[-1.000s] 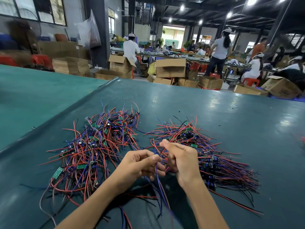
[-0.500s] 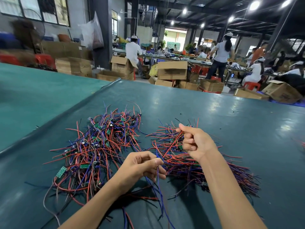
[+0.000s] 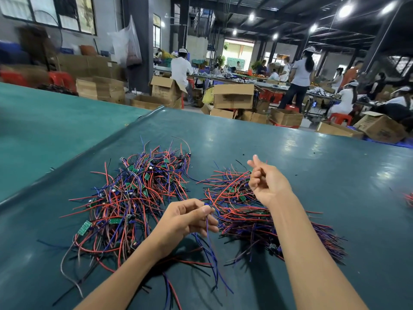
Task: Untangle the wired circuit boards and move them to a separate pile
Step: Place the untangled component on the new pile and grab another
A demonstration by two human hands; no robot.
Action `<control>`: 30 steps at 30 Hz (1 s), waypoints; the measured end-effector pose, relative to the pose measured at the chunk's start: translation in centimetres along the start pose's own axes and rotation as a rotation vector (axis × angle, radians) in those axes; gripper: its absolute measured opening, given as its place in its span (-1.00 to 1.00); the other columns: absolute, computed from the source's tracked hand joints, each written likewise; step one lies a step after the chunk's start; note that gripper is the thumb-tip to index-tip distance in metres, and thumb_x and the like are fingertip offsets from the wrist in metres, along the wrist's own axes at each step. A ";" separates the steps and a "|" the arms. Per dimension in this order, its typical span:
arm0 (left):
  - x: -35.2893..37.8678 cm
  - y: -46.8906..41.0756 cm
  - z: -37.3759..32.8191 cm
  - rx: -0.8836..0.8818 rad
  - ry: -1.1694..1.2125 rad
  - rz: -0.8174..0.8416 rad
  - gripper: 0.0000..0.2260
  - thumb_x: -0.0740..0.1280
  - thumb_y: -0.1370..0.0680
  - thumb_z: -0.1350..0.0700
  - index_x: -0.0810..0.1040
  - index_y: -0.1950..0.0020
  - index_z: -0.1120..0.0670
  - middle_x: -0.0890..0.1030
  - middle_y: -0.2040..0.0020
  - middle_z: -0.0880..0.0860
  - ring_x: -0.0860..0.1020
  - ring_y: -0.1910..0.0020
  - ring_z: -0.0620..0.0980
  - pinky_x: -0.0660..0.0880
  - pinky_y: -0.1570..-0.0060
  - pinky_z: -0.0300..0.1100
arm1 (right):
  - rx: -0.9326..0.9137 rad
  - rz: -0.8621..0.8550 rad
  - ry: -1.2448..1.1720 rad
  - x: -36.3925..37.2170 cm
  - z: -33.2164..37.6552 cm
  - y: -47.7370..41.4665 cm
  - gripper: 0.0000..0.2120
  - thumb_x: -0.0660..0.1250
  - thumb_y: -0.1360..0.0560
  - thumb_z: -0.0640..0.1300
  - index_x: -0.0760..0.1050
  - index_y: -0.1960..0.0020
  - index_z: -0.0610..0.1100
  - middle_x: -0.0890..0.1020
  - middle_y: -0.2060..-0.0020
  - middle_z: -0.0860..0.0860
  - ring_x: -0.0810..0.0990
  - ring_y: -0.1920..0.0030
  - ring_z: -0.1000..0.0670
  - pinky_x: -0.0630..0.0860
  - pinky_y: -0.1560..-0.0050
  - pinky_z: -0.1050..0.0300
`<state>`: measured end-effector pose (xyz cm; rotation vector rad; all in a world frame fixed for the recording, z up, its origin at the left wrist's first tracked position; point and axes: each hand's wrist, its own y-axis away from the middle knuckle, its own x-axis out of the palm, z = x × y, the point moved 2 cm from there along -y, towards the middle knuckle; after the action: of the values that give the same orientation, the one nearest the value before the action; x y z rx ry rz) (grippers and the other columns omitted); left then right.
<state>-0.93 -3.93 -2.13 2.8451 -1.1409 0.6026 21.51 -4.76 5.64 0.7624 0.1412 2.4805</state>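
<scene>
Currently left hand (image 3: 187, 220) pinches blue wires (image 3: 209, 238) dangling beneath its grip; right hand (image 3: 266, 182) curls above right pile (image 3: 241, 215), hold unclear.

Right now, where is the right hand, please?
Head view, right of centre: the right hand hovers over the right pile's far end, beyond the left hand.

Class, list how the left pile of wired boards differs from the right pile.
The left pile is a tangle, wires pointing every way; the right pile lies more combed, ends trailing rightwards. Green boards show across the left pile, few in the right pile. Both hold red and blue wires.
</scene>
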 end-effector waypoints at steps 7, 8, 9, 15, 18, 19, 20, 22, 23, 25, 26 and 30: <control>-0.1 -0.4 -0.2 0.030 0.160 -0.078 -0.87 0.33 -0.56 0.13 0.52 -0.03 0.17 0.66 -0.11 0.35 0.68 -0.08 0.25 0.63 0.15 -0.14 | -0.139 -0.041 0.365 -1.1 -3.4 4.8 -0.73 0.34 -0.62 -0.12 0.59 0.10 -0.34 0.62 0.39 -0.15 0.60 0.45 -0.05 0.61 0.44 0.12; -0.1 -0.5 -0.2 0.043 0.165 -0.085 -0.87 0.33 -0.54 0.13 0.56 0.00 0.17 0.66 -0.13 0.32 0.68 -0.10 0.21 0.63 0.14 -0.13 | -0.092 0.017 0.438 -0.9 -4.4 5.5 -0.68 0.34 -0.61 -0.08 0.60 0.10 -0.34 0.64 0.35 -0.18 0.61 0.42 -0.06 0.62 0.40 0.11; -0.1 -0.6 -0.1 0.059 0.164 -0.094 -0.88 0.35 -0.52 0.14 0.62 0.03 0.16 0.67 -0.13 0.28 0.67 -0.09 0.18 0.64 0.13 -0.13 | -0.042 0.094 0.511 -0.6 -5.3 6.1 -0.66 0.35 -0.61 -0.03 0.62 0.10 -0.33 0.66 0.31 -0.19 0.62 0.40 -0.06 0.61 0.36 0.11; 0.1 -0.5 0.4 0.048 0.203 -0.110 -0.85 0.38 -0.48 0.19 0.64 0.03 0.24 0.55 0.17 0.21 0.48 0.36 0.04 0.49 0.42 -0.17 | 0.177 0.451 0.457 1.0 -8.9 8.1 -0.57 0.41 -0.45 0.09 0.65 0.01 -0.31 0.69 0.13 -0.27 0.69 0.22 -0.13 0.67 0.18 0.00; 0.0 -0.4 0.3 0.047 0.169 -0.102 -0.88 0.37 -0.50 0.17 0.69 0.10 0.16 0.49 0.30 0.14 0.38 0.35 0.02 0.39 0.41 -0.18 | 0.173 0.497 0.391 1.2 -9.3 8.2 -0.62 0.38 -0.47 0.02 0.62 -0.01 -0.32 0.67 0.11 -0.27 0.69 0.19 -0.14 0.68 0.14 -0.03; -0.1 -0.4 0.2 0.054 0.162 -0.107 -0.89 0.38 -0.49 0.16 0.70 0.12 0.14 0.51 0.29 0.14 0.39 0.34 0.02 0.40 0.38 -0.17 | 0.158 0.507 0.375 1.2 -9.3 8.3 -0.66 0.37 -0.50 -0.02 0.62 0.00 -0.32 0.67 0.11 -0.26 0.68 0.19 -0.14 0.68 0.15 -0.02; -0.2 -0.5 0.2 0.060 0.157 -0.110 -0.89 0.39 -0.49 0.16 0.71 0.13 0.13 0.54 0.27 0.15 0.42 0.33 0.03 0.41 0.35 -0.15 | 0.136 0.505 0.372 1.2 -9.3 8.4 -0.70 0.36 -0.54 -0.05 0.63 0.00 -0.32 0.67 0.13 -0.26 0.68 0.21 -0.14 0.67 0.18 -0.01; -0.3 -0.6 0.3 0.066 0.151 -0.094 -0.89 0.39 -0.50 0.16 0.69 0.15 0.16 0.56 0.25 0.17 0.43 0.38 0.03 0.41 0.37 -0.16 | 0.058 0.471 0.411 1.1 -9.5 8.6 -0.74 0.31 -0.62 -0.12 0.64 0.03 -0.31 0.67 0.19 -0.23 0.66 0.26 -0.13 0.64 0.24 0.02; -0.1 -0.6 0.4 0.066 0.149 -0.080 -0.88 0.39 -0.52 0.16 0.67 0.17 0.17 0.52 0.29 0.17 0.40 0.44 0.02 0.40 0.44 -0.18 | 0.007 0.441 0.446 1.1 -9.7 8.8 -0.74 0.29 -0.64 -0.14 0.65 0.06 -0.29 0.67 0.23 -0.20 0.66 0.29 -0.11 0.64 0.26 0.03; 0.0 -0.5 0.8 0.062 0.143 -0.075 -0.86 0.39 -0.53 0.14 0.63 0.17 0.20 0.45 0.36 0.14 0.36 0.52 0.01 0.38 0.52 -0.20 | -0.092 0.377 0.501 1.0 -10.2 9.2 -0.72 0.27 -0.66 -0.16 0.64 0.11 -0.28 0.66 0.31 -0.15 0.64 0.36 -0.09 0.64 0.31 0.03; 0.2 -0.5 1.0 0.063 0.141 -0.081 -0.85 0.40 -0.52 0.13 0.63 0.15 0.21 0.45 0.38 0.13 0.36 0.53 0.01 0.38 0.53 -0.20 | -0.127 0.350 0.517 0.9 -10.4 9.5 -0.72 0.26 -0.66 -0.17 0.63 0.12 -0.29 0.64 0.34 -0.14 0.62 0.38 -0.09 0.65 0.32 0.03; -0.2 -0.9 0.9 0.124 0.090 -0.239 -0.84 0.44 -0.46 0.12 0.66 0.10 0.22 0.52 0.34 0.05 0.40 0.41 -0.04 0.41 0.42 -0.26 | -0.113 0.314 0.544 0.4 -11.1 11.0 -0.73 0.26 -0.66 -0.19 0.60 0.14 -0.29 0.61 0.39 -0.13 0.60 0.42 -0.07 0.63 0.37 0.04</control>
<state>-0.14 -3.28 -2.86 2.9587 -0.7610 0.8006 10.08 -13.31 -0.72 0.0459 0.0785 2.9114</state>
